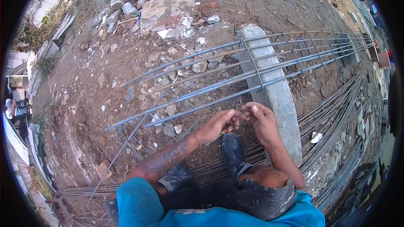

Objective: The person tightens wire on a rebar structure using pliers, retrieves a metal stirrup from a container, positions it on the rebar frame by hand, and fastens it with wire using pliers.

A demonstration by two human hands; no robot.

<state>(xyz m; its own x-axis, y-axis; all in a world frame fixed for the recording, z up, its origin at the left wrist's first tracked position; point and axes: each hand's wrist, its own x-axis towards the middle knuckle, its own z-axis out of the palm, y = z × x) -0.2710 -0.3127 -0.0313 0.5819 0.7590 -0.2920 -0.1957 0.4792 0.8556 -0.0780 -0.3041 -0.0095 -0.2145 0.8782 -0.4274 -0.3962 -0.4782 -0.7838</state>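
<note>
My left hand [223, 124] and my right hand [259, 120] come together in front of my body, fingers bent and fingertips almost touching. Both look pinched, but whatever is between the fingers is too small to make out. Just beyond them runs a long cage of steel bars [198, 94], with square ties [252, 65] around the bars toward the right. The cage rests across a concrete beam [280, 101], which lies beside my right hand. A dark boot [232, 149] shows below my hands.
Bundles of thin steel rods [332, 109] lie on the ground at the right. A loose rod [122, 147] slants at the left. Rubble and a flat concrete block [166, 10] lie farther off. A red bucket [384, 60] stands at the far right. A person [20, 109] is at the far left.
</note>
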